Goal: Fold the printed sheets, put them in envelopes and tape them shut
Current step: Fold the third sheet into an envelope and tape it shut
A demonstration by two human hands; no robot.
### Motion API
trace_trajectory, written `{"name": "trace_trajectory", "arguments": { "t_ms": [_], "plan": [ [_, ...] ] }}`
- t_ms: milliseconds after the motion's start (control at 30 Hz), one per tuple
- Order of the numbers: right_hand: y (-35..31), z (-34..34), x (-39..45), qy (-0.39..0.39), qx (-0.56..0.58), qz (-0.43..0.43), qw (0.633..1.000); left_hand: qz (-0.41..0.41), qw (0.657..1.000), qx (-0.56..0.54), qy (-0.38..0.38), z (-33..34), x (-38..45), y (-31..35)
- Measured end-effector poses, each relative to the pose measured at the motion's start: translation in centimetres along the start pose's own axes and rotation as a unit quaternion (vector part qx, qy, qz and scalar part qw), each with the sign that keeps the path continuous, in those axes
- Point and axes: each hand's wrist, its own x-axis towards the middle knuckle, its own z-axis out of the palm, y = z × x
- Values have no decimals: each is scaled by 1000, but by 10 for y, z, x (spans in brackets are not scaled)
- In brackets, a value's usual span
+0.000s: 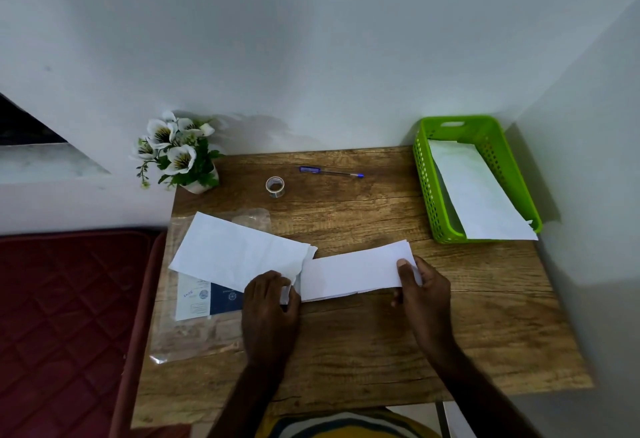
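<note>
We pinch the folded sheet (349, 273) lengthwise left-to-right: left hand (270, 302) and right hand (420, 285) fingers clamped on its ends.

A folded white sheet (349, 273) lies flat, its left end meeting the open white envelope (235, 254), well short of the tape roll (275, 187).

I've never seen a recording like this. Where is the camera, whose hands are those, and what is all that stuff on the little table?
There is no machine: a person wears a camera on the head, looking down at their own hands. The left hand and right hand hold the two ends of a folded sheet on a wooden table. Beside it lies a white envelope over a clear plastic sleeve. Farther back sit a tape roll, a blue pen and a flower pot. A green basket at right holds more white paper.
</note>
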Motion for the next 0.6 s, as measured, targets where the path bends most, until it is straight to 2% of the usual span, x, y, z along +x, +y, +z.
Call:
{"name": "trace_trajectory", "arguments": {
  "t_ms": [267,600],
  "plan": [
    [-9,4,12,17,11,6,1000,-9,1000,-19,-1,-2,-4,3],
    [-4,12,-22,4,-43,-68,997,-25,999,-38,19,-4,-2,5]
  ]
}}
